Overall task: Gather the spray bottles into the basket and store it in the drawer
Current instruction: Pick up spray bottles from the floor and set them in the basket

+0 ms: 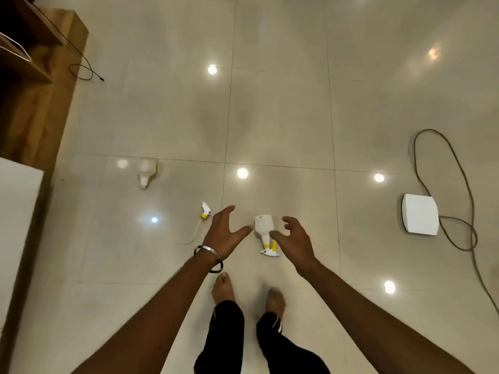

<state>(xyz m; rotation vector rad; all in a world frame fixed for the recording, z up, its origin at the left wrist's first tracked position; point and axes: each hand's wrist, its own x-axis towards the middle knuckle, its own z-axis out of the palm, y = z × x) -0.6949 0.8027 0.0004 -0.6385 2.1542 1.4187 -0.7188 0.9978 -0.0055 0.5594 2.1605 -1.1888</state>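
Tiled floor (283, 117) underfoot, both my hands spread wide and empty, left hand (224, 233) and right hand (295, 238) flanking the fallen spray bottle (264, 228) to scoop it; capless bottle (146, 170) beyond left, loose trigger head (206, 211) beside it.

White spray bottle (263, 225) with yellow collar, beige floor (283, 117)

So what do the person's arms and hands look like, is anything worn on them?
Both forearms are bare, with no sleeves and no gloves. The left hand has two bangles at the wrist: a silver metal bangle with markings too small to read, and a thin dark one just behind it. The right hand and its wrist carry nothing.
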